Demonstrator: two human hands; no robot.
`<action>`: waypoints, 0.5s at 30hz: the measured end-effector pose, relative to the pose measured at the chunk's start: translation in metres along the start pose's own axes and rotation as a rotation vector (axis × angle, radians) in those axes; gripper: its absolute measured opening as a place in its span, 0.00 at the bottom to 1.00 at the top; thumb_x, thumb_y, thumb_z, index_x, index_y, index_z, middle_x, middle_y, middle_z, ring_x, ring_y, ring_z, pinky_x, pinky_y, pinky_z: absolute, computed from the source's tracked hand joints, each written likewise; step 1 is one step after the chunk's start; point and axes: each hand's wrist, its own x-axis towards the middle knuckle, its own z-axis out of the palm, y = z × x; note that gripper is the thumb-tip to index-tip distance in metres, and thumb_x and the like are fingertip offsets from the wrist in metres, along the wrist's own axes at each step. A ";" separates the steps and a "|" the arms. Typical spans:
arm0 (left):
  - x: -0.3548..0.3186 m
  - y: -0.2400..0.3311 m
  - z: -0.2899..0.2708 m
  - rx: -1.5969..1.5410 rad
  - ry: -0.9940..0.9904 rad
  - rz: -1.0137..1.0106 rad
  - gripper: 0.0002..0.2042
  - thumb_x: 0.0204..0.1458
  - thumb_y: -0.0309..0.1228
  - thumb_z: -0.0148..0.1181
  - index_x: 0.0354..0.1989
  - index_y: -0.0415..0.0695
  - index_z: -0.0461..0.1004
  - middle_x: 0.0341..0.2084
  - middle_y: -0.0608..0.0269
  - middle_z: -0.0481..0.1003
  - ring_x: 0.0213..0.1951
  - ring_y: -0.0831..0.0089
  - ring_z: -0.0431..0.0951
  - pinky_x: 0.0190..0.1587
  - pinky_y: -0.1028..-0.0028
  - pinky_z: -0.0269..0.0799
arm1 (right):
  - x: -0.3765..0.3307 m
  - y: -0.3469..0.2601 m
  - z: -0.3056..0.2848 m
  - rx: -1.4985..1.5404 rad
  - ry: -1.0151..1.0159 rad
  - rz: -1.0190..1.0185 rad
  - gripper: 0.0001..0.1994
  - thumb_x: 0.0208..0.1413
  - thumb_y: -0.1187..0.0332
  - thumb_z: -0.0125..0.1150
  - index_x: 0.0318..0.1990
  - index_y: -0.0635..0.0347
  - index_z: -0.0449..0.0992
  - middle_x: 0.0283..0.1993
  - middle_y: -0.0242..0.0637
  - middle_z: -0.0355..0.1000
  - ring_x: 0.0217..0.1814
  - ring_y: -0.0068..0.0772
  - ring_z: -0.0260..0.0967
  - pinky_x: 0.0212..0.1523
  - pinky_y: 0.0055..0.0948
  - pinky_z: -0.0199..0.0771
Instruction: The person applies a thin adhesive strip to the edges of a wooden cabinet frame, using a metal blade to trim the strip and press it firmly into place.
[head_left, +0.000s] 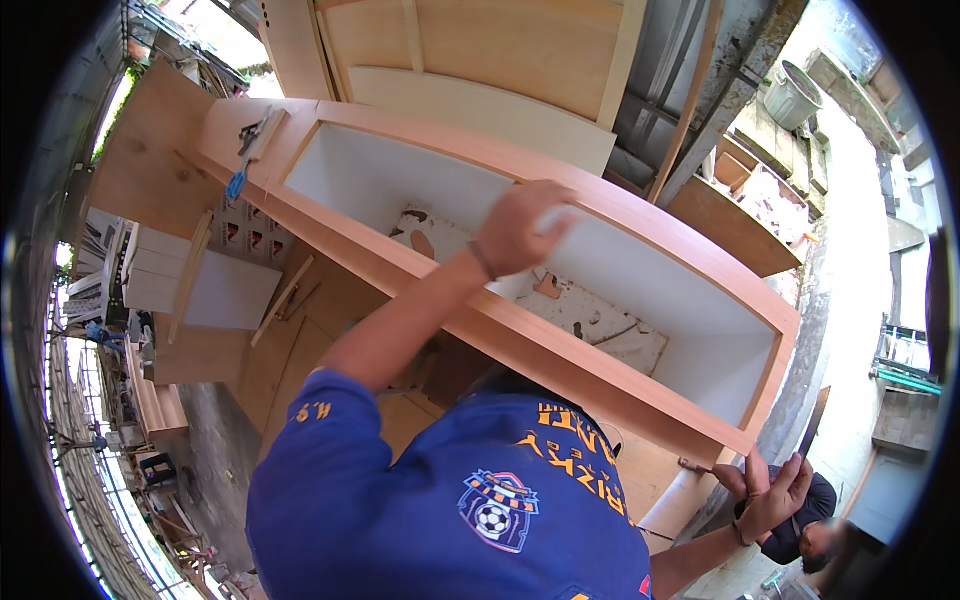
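A long wood-faced cabinet carcass (pixel 610 325) with white inner walls slants across the middle, its open side up. My left hand (pixel 525 228) is over the opening near the far rim, slightly blurred, its thumb apart from the fingers and nothing visible in it. Whether it touches the rim I cannot tell. Beside the cabinet's near right corner is my right hand (pixel 768 505), fingers spread, with no held object showing. Other fingers overlap it at that corner; whose they are is unclear. Scraps of wood (pixel 547 286) lie on the cabinet's inner bottom.
A person in dark clothing (pixel 815 505) is low at the right, close to my right hand. A blue-handled tool (pixel 237 186) rests on the cabinet's left end. Large wooden panels (pixel 500 50) stand behind. A grey bucket (pixel 793 95) sits at the far right.
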 end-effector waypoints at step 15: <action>-0.082 -0.040 -0.100 0.071 -0.636 -0.631 0.16 0.52 0.44 0.55 0.41 0.47 0.78 0.29 0.63 0.80 0.35 0.63 0.80 0.36 0.67 0.73 | -0.023 -0.137 0.163 -0.012 -0.375 -0.244 0.07 0.57 0.81 0.56 0.42 0.68 0.77 0.35 0.31 0.70 0.33 0.17 0.61 0.34 0.16 0.61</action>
